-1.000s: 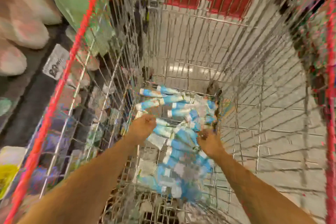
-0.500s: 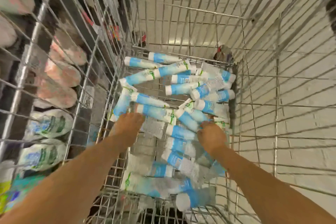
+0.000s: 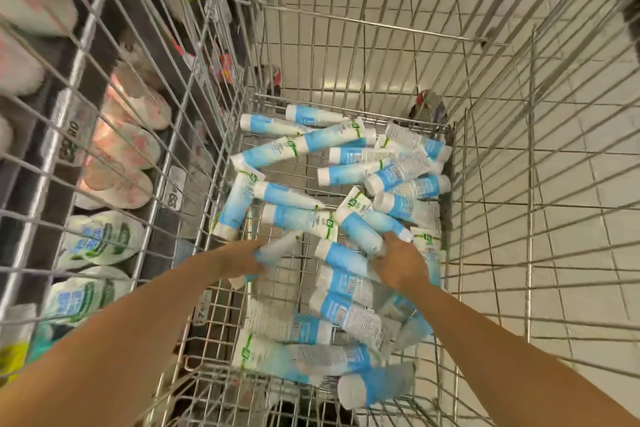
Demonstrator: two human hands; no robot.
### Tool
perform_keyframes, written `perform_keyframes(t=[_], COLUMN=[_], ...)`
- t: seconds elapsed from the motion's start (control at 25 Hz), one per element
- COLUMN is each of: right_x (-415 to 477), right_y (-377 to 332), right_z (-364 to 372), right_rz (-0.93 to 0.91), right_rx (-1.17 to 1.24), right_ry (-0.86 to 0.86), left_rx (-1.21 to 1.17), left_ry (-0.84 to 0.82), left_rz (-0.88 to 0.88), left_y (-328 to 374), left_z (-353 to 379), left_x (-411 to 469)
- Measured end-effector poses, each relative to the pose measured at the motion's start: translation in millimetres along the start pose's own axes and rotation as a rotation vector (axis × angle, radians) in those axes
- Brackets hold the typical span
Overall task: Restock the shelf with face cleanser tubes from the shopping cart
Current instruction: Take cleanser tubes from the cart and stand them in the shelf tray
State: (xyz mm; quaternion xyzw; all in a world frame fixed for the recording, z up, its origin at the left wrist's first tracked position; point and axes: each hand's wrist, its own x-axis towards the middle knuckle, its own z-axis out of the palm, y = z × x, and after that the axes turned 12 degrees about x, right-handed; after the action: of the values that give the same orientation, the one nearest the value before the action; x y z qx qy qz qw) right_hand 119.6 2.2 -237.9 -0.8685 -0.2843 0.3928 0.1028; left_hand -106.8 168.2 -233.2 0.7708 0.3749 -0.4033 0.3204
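Several blue-and-white face cleanser tubes [image 3: 332, 180] lie in a loose heap on the floor of the wire shopping cart [image 3: 363, 21]. Both my arms reach down into the cart. My left hand [image 3: 242, 258] grips one tube [image 3: 273, 250], blurred and tilted, raised a little off the cart floor at the heap's left side. My right hand [image 3: 398, 263] is down on the heap's right side, fingers curled on a tube [image 3: 360, 230] that points up-left. Its fingertips are hidden among the tubes.
Store shelves [image 3: 114, 28] run along the cart's left side, holding pink-and-white packs [image 3: 121, 149] and green-blue-white packs [image 3: 100, 239], with price tags [image 3: 71, 139] on the shelf edges. White tiled floor [image 3: 571, 149] shows through the cart's right and far walls.
My left hand has taken hold of a tube and lifted it slightly from the heap. My right hand has settled onto a tube on the right. The view has dipped closer into the cart.
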Motion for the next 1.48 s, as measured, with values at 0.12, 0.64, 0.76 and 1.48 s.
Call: perform_keyframes(t=[0.12,0.64,0.76,1.48], right_x=[-7.9,-53.0,-96.3,-442.6], right_y=[-3.2,-81.3,-110.7,-124.5], right_z=[-8.1,-108.7,-152.8,-197.4], right_rz=[0.107,0.108,-0.025,-0.493], right_rx=[0.625,1.856,1.981,1.44], right_ry=[0.103,-0.232,-0.18,-0.583], left_rx=[-0.329,-1.092,-1.274,-1.58], left_ry=[-0.009,0.153,0.239,0.809], left_rz=[0.031,0.139,0.204,0.338], left_y=[4.3,36.7,60.1,144.4], left_z=[-6.7,-75.7,-91.0,-8.3], left_x=[-11.4,-96.7,-147.3,-493.7])
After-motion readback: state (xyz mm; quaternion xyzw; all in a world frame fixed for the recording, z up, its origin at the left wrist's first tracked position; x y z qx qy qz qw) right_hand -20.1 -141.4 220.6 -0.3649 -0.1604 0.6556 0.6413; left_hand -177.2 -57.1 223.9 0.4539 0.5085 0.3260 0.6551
